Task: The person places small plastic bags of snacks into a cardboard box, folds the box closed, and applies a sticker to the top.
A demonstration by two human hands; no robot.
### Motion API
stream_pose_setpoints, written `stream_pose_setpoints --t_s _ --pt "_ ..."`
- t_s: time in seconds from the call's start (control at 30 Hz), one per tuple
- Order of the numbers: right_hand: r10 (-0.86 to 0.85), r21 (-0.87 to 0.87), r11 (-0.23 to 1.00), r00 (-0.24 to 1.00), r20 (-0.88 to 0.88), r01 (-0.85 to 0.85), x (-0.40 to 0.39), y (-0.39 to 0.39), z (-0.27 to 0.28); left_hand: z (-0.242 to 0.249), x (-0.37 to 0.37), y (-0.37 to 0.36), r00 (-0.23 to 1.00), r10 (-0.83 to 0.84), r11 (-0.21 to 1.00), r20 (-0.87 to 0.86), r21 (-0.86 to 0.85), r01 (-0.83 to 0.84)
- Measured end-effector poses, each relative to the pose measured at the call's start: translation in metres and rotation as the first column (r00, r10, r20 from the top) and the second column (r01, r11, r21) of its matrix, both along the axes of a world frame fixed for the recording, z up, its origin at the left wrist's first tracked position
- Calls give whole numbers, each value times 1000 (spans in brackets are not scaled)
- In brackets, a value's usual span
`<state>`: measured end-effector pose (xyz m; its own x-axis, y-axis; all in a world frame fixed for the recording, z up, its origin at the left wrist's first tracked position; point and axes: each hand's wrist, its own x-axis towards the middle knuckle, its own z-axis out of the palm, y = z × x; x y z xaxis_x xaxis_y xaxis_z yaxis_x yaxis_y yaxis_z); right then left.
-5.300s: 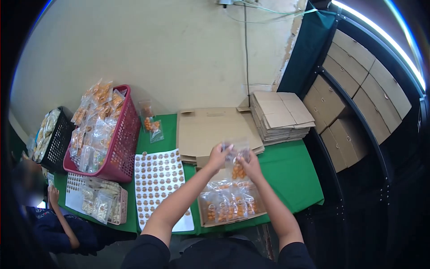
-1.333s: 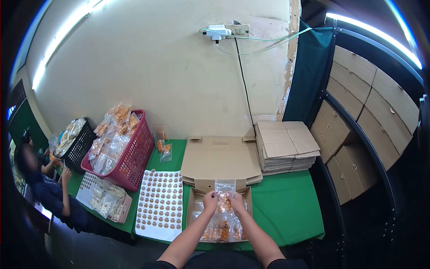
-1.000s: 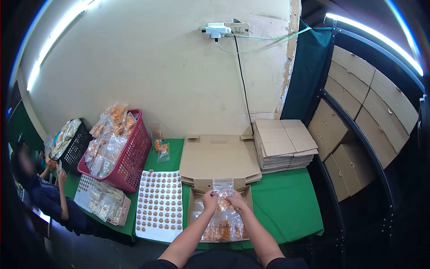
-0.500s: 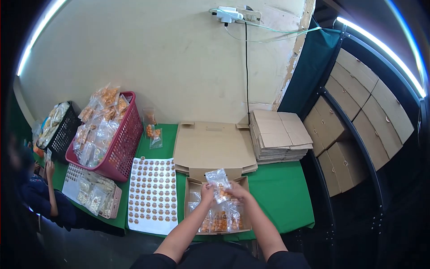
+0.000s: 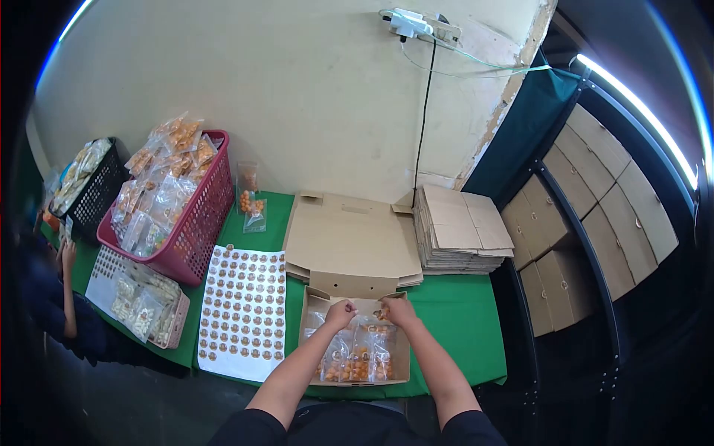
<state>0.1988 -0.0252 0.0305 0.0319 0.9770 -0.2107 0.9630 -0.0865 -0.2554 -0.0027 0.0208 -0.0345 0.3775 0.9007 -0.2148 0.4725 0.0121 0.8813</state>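
An open cardboard box (image 5: pixel 402 357) stands at the table's near edge, with several clear packets of orange balls (image 5: pixel 359 364) upright in its near part. Over the box's left side is my left hand (image 5: pixel 341 316), fingers drawn together; what they pinch, if anything, is too small to make out. Across from it, my right hand (image 5: pixel 399 310) reaches in at the right wall with its fingers closed on a clear packet (image 5: pixel 381 314) showing a bit of orange. Most of that packet is hard to separate from those below it.
Left of the box lies a sheet of round stickers (image 5: pixel 244 312). A pink basket (image 5: pixel 204 230) of packets, two loose packets (image 5: pixel 254 212), flat cardboard (image 5: pixel 353 238) and a stack of folded boxes (image 5: pixel 465 230) stand behind. A co-worker's arm (image 5: pixel 69 290) is at far left.
The packet held up between both hands has gone down into the box. My hands have moved apart, the right one toward the box's right wall. The camera view has shifted slightly.
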Motion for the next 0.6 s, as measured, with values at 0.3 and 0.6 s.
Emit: stream_pose_setpoints --t_s 0.3,0.6 --pt "59 -178 981 993 -106 -77 21 15 -39 -3 4 3 995 -81 996 -51 -31 80" --pt "81 -256 962 995 -61 -94 25 22 -48 -17 11 13 992 -60 996 -115 -68 52"
